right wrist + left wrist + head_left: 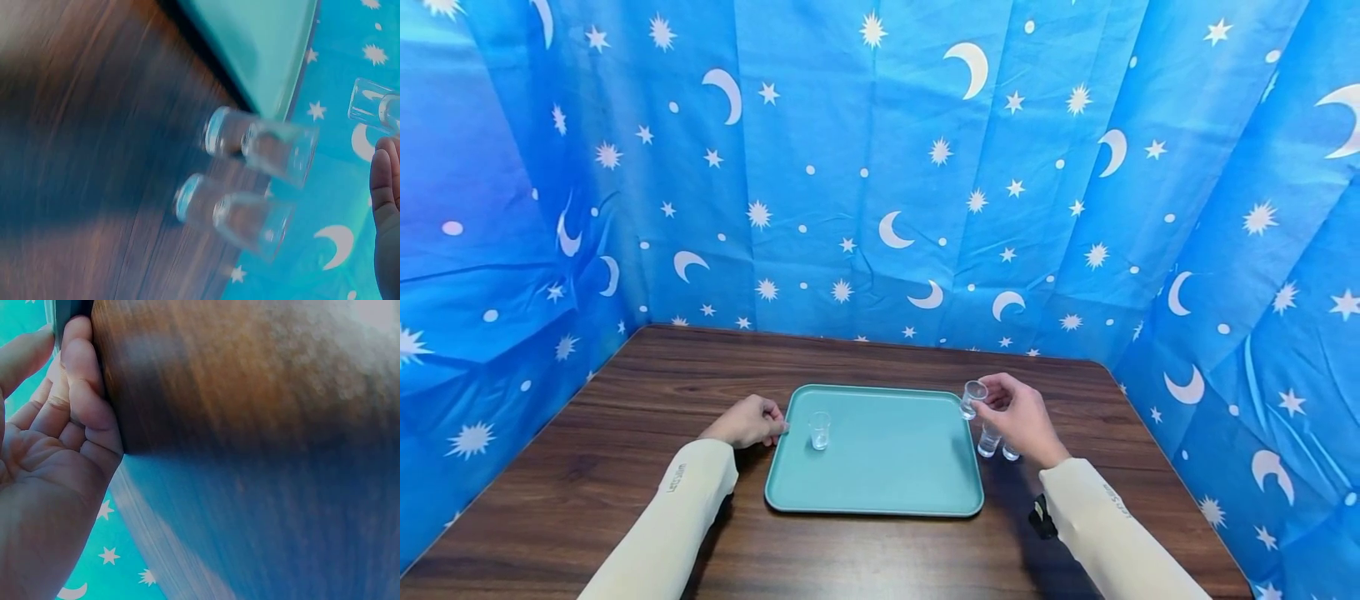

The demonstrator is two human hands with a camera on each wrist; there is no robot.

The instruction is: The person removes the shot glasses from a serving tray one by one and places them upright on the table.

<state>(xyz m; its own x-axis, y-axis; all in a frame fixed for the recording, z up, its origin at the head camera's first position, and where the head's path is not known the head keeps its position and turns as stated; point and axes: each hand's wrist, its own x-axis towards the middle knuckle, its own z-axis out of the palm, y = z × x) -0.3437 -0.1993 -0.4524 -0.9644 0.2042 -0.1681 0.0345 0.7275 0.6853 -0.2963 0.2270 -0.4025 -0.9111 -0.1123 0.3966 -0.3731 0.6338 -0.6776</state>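
My left hand [752, 422] pinches the left rim of a green rectangular tray [887, 467], with thumb and fingers at its edge in the left wrist view. A clear shot glass [820, 433] stands upright on the tray's left part. Over the tray's right edge, my right hand [1021, 421] grips a second clear shot glass [967, 402] between thumb and fingers, held raised. Below that hand, two more shot glasses [281, 150] stand on the table just right of the tray; the head view shows them partly hidden by the hand.
The dark wood-grain table [850, 558] carries the tray near its middle. Blue curtains [820, 208] with white moons and stars hang behind the table and along both sides. A black object [1042, 517] is at the right wrist, below the cuff.
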